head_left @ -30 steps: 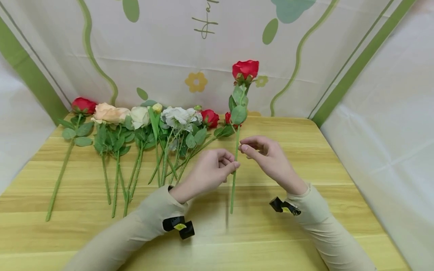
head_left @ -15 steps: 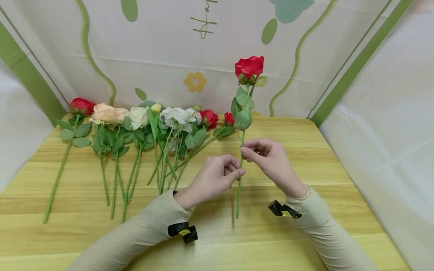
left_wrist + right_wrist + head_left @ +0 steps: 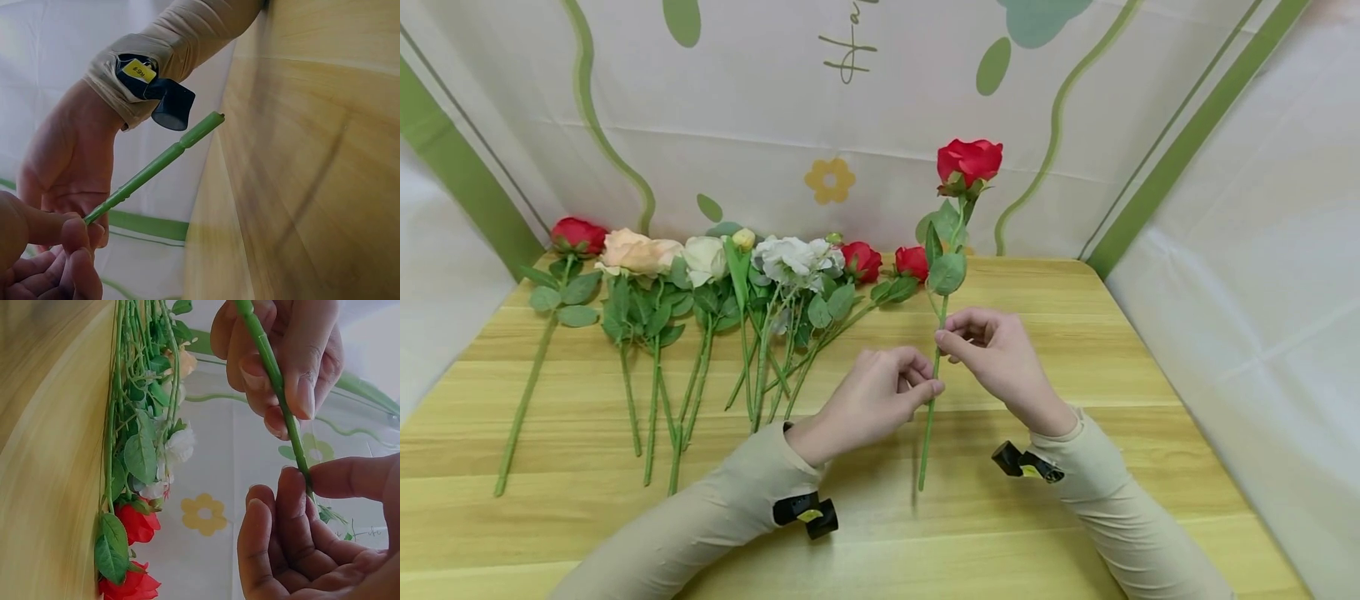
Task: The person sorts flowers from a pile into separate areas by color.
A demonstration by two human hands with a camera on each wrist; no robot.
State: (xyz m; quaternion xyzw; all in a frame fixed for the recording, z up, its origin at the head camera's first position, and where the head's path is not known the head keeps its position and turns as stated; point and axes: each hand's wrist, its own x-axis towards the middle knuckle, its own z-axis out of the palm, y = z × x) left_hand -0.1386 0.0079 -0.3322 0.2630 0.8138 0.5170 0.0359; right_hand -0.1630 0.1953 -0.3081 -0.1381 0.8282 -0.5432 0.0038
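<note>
A red rose on a long green stem stands nearly upright, leaning a little right, above the table. My left hand pinches the middle of its stem between thumb and fingers. Just higher, under the leaves, my right hand pinches the same stem; the right wrist view shows thumb and fingertip meeting on it. In the left wrist view the bare lower stem juts out past the left fingers, its cut end off the tabletop. The bloom is out of sight in both wrist views.
Along the back of the wooden table lie several flowers: a red rose far left, peach blooms, a cream rose, white blooms and two more red roses, one nearest the held stem. A printed cloth hangs behind.
The right hand has come onto the stem and now pinches it, having been just beside it. The rose and left hand have shifted slightly right, the bloom tilting further right.
</note>
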